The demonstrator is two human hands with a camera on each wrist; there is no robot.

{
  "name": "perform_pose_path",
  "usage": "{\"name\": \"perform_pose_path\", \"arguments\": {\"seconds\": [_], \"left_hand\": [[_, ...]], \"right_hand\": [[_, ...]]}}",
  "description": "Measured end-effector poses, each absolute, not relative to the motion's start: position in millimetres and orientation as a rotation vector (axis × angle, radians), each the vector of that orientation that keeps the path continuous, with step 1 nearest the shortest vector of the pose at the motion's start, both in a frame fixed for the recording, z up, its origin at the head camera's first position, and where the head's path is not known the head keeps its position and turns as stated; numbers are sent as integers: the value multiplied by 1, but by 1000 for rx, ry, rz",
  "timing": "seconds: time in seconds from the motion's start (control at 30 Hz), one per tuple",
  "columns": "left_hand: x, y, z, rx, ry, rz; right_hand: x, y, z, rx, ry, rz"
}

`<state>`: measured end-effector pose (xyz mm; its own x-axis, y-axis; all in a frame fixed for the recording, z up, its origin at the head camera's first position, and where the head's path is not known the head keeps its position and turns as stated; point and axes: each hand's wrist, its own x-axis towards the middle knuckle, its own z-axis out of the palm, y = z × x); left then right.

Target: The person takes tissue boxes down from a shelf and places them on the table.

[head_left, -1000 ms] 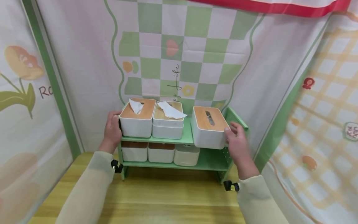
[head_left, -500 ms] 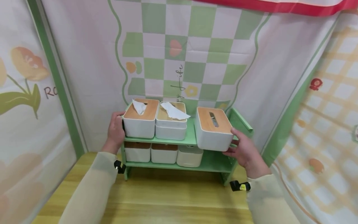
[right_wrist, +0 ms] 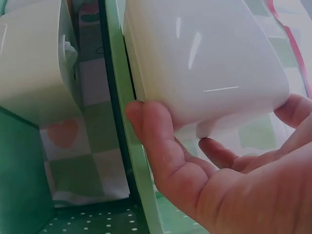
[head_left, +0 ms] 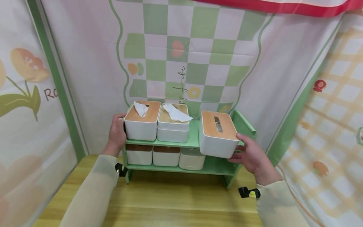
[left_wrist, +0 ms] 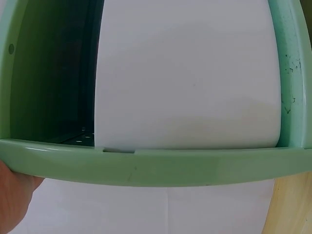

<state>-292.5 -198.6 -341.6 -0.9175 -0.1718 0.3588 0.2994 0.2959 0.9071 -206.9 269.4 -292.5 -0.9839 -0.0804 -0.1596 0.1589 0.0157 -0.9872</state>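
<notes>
My right hand [head_left: 255,159] holds a white tissue box [head_left: 217,145] with a wooden lid by its front right corner, thumb up at the lid and fingers underneath. The box juts past the front edge of the green shelf [head_left: 194,135], slightly turned. From the right wrist view, my curled fingers [right_wrist: 161,141] press the white box's lower side. My left hand [head_left: 117,132] grips the shelf's left side; only part of that hand [left_wrist: 13,200] shows in the left wrist view, beside the green rail [left_wrist: 146,168]. Whether the held box's back still touches the shelf, I cannot tell.
On the top board stand two white tissue boxes, a left one [head_left: 140,130] and a middle one [head_left: 173,135], with tissue poking out. Below are two wooden-lidded boxes [head_left: 139,157] and a cream box [head_left: 191,160]. The shelf stands on a wooden table [head_left: 175,201] before a patterned curtain.
The held tissue box has come forward and a little right, its front further past the shelf edge. My right fingers have slipped beneath it. The left hand keeps its place on the shelf.
</notes>
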Motion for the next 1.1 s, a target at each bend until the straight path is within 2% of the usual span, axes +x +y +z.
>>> {"name": "perform_pose_path", "arguments": {"seconds": [0.6,1.1], "left_hand": [[-294,-199,-343,-134,-2166,-1639],[-295,-199,-343,-134,-2171,-1630]], "right_hand": [[-208,291,-283,-18,1862,-2011],[-221,299,-283,146,1766,-1956]]}}
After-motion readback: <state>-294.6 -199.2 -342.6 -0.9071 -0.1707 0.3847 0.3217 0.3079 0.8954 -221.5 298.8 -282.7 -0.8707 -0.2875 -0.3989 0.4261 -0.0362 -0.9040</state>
